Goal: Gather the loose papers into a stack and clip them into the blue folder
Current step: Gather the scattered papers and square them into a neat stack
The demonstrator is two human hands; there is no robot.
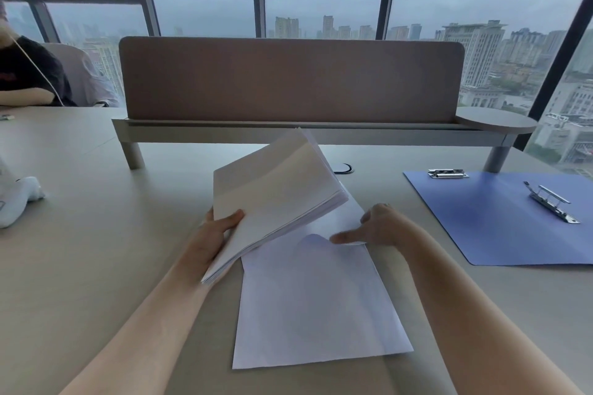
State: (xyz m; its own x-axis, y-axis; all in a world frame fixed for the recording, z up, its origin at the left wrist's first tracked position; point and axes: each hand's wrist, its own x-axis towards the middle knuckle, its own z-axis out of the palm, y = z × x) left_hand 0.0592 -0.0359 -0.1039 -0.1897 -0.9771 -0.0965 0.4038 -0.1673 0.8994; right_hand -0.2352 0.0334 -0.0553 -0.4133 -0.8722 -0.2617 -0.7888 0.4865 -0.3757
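**Left hand carries the stack — the last sheet is the weak point**

Your left hand grips the gathered stack of papers along its near left edge, thumb on top and fingers hidden underneath, with the far end tilted up off the table. Your right hand reaches to the far right corner of the loose sheet that lies flat in front of you; the fingers are curled at that corner and the paper bulges there, so it looks like a pinch, though the exact contact is hard to make out.

Risks from here, as a judgement:

- The stack is held by one edge only. Its far end already fans slightly, so if you tilt it further, sheets may slide out and scatter.
- Pulling the loose sheet up by a single corner could crease or tear it — it is thin and mostly still flat on the table.
- Sliding that sheet under the raised stack may catch its edge and leave it skewed; square everything before clipping.

The blue folder lies open well to your right, apart from the papers, with one metal clip at its middle and another metal clip bar at its far edge. A misaligned stack would sit badly under the clip.
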